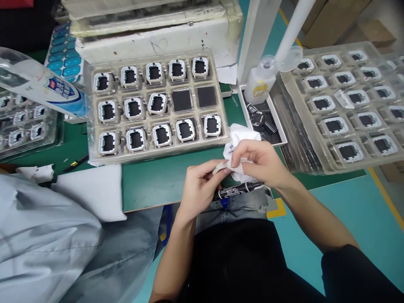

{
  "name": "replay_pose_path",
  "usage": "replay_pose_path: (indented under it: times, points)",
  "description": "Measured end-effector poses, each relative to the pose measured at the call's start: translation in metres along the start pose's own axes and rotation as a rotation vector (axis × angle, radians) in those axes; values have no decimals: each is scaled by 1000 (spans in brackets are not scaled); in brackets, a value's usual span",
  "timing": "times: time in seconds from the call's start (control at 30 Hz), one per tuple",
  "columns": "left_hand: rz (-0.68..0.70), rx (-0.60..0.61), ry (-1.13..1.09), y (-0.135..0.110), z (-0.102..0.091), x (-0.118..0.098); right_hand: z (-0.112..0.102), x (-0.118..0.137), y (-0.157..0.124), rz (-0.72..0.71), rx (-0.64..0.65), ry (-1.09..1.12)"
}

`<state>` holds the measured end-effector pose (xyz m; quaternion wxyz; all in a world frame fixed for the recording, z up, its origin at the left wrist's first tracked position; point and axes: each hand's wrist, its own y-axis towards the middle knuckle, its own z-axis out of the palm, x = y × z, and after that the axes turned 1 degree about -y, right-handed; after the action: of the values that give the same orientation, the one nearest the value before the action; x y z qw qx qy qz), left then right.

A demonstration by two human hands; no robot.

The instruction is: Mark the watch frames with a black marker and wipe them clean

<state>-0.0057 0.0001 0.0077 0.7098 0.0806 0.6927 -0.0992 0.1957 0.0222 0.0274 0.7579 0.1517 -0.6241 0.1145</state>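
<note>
My left hand [198,185] pinches a small white square frame part [219,168] at its fingertips. My right hand [259,162] is closed on a crumpled white cloth [240,139] and presses it against that part. A black marker pen [240,190] lies under both hands, at the table's front edge. Just beyond the hands stands a clear tray [158,105] with three rows of white frame parts; two pockets in its middle row hold only black squares.
A second clear tray [344,101] of the same parts sits at the right, a third [25,126] at the left. A small plastic bottle [260,82] stands by a white post [259,33]. A co-worker's light blue sleeve [41,235] fills the lower left. White pad [91,189] lies beside it.
</note>
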Motion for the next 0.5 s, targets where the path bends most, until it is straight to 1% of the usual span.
replay_pose_path:
  times: [0.17,0.33,0.37,0.4,0.43,0.5]
  points:
    - [0,-29,37,0,0,2,-1,1,1,14,7,-2]
    - [-4,-21,-46,-1,-2,4,-6,-1,-7,-60,-44,-76]
    - [-9,-22,-61,-2,-2,3,-7,-3,-10,-82,-97,-126]
    - [-15,-24,-78,-2,-2,3,-7,-5,-12,-112,-181,-207]
    - [-20,-29,-94,-2,-2,3,-7,-8,-14,-157,-282,-328]
    - [-40,-45,-127,-3,-2,1,-7,-13,-16,-302,-480,-670]
